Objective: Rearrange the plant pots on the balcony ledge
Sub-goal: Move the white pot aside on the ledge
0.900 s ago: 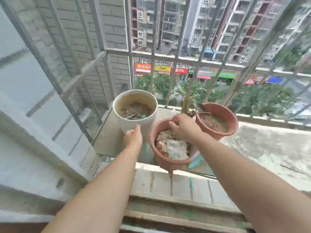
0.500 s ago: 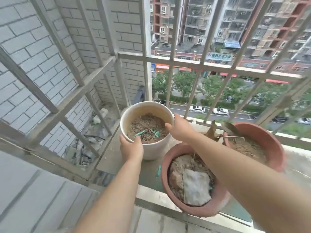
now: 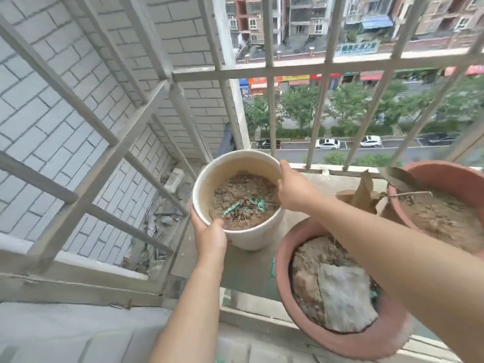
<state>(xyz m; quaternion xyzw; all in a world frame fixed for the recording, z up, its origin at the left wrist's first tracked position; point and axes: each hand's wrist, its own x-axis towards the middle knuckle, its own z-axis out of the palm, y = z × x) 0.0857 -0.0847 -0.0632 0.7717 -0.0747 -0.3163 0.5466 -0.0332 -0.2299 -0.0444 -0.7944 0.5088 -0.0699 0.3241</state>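
On the grey concrete balcony ledge (image 3: 248, 271), seen from the head camera, a round white pot of dry soil (image 3: 251, 237) stands in the left corner beside metal railing bars (image 3: 269, 100). The left hand (image 3: 209, 234) grasps its near rim, thumb inside. The right hand (image 3: 293, 189) curls over its far-right rim. Just right sits a nearer round terracotta pot (image 3: 340, 341) holding a flat grey stone (image 3: 345, 297), with a farther terracotta pot (image 3: 445, 174) behind.

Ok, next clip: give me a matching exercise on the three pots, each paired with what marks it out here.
Things:
1. white pot
2. near terracotta pot
3. far terracotta pot

States:
A. a flat grey stone lies on its soil
B. a metal trowel rests in it
C. the left hand and right hand grip its rim

Pairs: 1-C, 2-A, 3-B
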